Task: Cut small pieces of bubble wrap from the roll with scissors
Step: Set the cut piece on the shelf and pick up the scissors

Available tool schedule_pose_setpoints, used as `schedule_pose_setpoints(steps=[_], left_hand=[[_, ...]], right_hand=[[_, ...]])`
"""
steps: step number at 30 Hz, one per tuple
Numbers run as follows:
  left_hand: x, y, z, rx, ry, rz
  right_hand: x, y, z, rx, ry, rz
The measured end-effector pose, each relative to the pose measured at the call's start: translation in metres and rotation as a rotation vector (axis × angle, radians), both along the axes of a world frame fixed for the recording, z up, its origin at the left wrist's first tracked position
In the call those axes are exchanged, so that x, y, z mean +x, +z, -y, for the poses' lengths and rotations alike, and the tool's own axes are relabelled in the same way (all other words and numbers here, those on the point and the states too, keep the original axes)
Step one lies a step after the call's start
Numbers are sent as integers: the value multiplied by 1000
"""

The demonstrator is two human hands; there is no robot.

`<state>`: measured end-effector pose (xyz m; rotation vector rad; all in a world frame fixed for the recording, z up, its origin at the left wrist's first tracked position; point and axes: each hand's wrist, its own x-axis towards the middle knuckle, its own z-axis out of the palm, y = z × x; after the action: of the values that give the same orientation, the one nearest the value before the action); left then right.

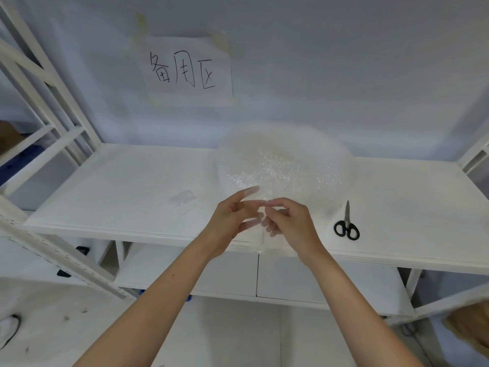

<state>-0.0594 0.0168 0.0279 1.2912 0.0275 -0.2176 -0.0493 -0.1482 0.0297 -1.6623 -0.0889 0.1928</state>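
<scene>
A big roll of clear bubble wrap (284,160) stands on the white shelf (119,186) at the back middle. Its loose end hangs forward over the shelf's front edge. My left hand (232,221) and my right hand (288,223) meet in front of the roll, and both pinch that loose end of wrap between fingers and thumb. Black-handled scissors (346,223) lie shut on the shelf to the right of my right hand, blades pointing away from me. Small cut pieces of bubble wrap (185,201) lie on the shelf left of my hands.
A paper sign with handwritten characters (186,71) is taped to the wall behind the roll. White rack uprights (47,83) rise at the left and a rack post (473,152) at the right. A lower shelf (264,276) sits beneath.
</scene>
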Motion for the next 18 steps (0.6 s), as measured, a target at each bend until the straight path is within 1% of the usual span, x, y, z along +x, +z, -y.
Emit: schedule_pose_setpoints(steps=[5,9,11,15,18], left_hand=[[-6,-8,-7,84,-35,-57],[-6,-11,-8,-32,24,-72],[-5,-12,-9,-61,47,-77],[-2,-10,-11,-59,68,-102],[-1,-12,-14,16,73,-86]], right_hand=[[3,0,2,160,-6,-96],[2,-4,3,272,25,-155],[3,-6,2,330,14,-179],[5,-7,-2,314,2,-217],[4,-8,-5,234,14,-188]])
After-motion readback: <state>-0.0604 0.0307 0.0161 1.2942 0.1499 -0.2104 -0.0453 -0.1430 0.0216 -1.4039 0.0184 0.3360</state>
